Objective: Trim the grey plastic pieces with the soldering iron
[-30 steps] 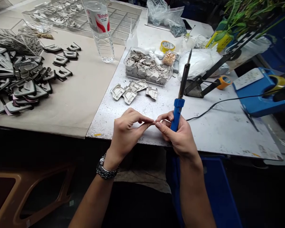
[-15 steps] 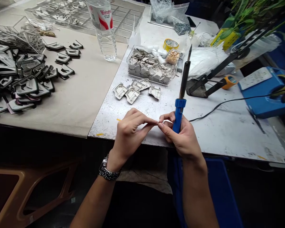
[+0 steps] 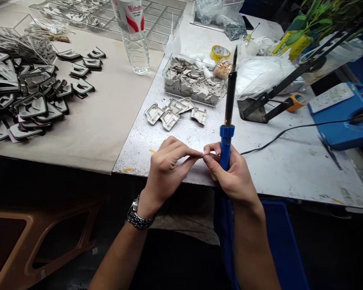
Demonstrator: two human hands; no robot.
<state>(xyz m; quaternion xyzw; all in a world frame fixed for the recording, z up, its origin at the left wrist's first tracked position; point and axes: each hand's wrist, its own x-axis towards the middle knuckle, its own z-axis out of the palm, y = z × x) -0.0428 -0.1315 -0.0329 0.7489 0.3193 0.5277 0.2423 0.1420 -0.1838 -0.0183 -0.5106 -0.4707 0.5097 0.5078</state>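
Note:
My right hand is closed around the blue handle of a soldering iron, whose dark metal shaft and tip point upward. Its thumb and forefinger also pinch at the fingertips of my left hand. The left fingers are pressed together there; whatever lies between them is too small to make out. Both hands are above the front edge of the white work surface. Just beyond them lie several grey plastic pieces, with a clear box of similar grey bits behind.
A pile of black-and-grey parts covers the left side. A water bottle stands before a divided tray. To the right are a black metal stand, an orange tape roll, a blue device and a cord.
The soldering iron's tip has tilted slightly left. My hands stay pinched together at almost the same place, and the view has shifted a little.

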